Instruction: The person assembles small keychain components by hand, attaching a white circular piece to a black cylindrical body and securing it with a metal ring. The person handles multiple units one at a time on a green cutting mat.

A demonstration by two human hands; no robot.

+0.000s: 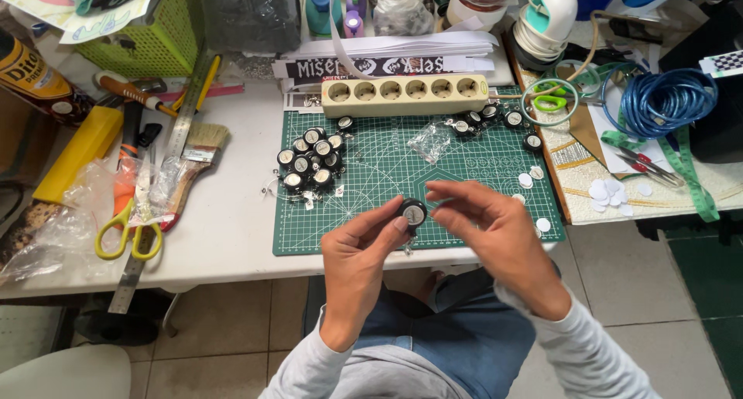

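The left hand [357, 263] pinches a small round black badge reel with a white face [413, 212] between its fingers, just above the near edge of the green cutting mat [387, 213] on the white counter [224, 229]. The right hand [495, 232] is blurry; its fingers are bent and close to the reel, but I cannot tell if they touch it. A little metal clip under the reel is hard to see. More black reels [313, 160] lie in a heap on the mat. Yellow scissors [128, 232] sit half hidden under a clear plastic bag [101, 190].
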